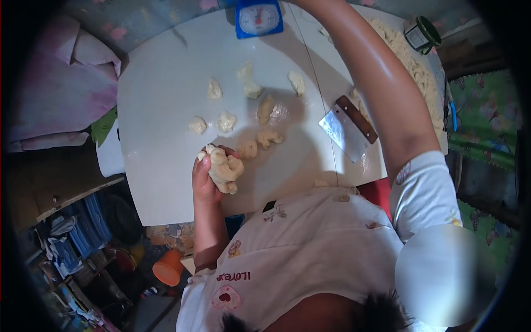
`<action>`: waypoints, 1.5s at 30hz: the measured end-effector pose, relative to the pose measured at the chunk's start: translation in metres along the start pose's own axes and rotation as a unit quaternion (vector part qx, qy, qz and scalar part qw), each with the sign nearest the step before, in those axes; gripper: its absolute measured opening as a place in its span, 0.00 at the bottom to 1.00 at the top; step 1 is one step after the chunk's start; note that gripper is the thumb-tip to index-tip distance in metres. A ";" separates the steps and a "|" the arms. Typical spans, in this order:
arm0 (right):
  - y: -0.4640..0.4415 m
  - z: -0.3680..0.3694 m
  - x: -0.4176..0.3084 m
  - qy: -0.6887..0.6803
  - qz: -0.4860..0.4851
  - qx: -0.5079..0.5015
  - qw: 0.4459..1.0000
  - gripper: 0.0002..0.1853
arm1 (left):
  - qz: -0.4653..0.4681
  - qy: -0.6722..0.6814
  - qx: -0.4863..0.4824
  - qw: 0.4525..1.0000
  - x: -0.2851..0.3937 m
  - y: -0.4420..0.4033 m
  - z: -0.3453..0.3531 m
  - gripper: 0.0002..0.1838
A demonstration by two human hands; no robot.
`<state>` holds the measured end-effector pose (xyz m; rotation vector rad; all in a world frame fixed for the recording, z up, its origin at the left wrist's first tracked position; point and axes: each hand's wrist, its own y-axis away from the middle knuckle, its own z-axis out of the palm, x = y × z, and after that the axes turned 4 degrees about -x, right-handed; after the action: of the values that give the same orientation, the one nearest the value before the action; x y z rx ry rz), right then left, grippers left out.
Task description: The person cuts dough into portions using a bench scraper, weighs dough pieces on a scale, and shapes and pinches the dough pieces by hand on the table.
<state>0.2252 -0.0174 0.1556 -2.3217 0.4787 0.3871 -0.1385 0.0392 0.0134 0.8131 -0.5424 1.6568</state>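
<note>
My left hand (202, 174) is closed around a lumpy wad of pale dough (225, 170), held above the near left part of the white table (160, 166). Several small dough pieces (226, 121) lie scattered beyond it. My right arm (387, 77) stretches to the far edge, past a blue dial scale (258, 21); the right hand itself is cut off by the top of the view. Under that forearm, a dough scraper (347, 133) with a wooden handle rests flat. A long heap of dough (423, 83) extends along the table's right side, partly hidden by my arm.
At the far right corner a dark green tub (422, 35) stands tilted in view. Pink and white cloth (61, 83) hangs at the left. Below the table on the left are an orange bucket (168, 268) and a cluttered shelf. A seam crosses the tabletop.
</note>
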 end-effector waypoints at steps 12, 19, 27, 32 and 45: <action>0.311 -0.054 -0.084 -0.185 0.068 -0.527 0.827 0.14 | -0.057 0.103 0.009 0.993 -0.017 0.008 0.007 0.25; 0.312 -0.051 -0.074 -0.242 0.147 -0.442 0.851 0.17 | -0.117 0.085 -0.043 0.989 -0.030 -0.006 0.028 0.24; 0.315 -0.054 -0.078 -0.213 0.140 -0.510 0.822 0.12 | -0.133 0.066 -0.048 0.988 -0.038 -0.001 0.039 0.20; 0.305 -0.067 -0.092 -0.186 0.071 -0.478 0.855 0.08 | -0.185 0.127 -0.089 0.970 -0.038 -0.007 0.042 0.14; 0.281 -0.054 -0.072 -0.519 0.418 -0.186 0.722 0.09 | -0.210 -0.038 -0.091 0.973 -0.035 -0.023 0.064 0.29</action>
<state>0.0442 -0.2274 0.0545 -1.6379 0.8600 2.2175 -0.0980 -0.0242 0.0266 0.7952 -0.5257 1.1745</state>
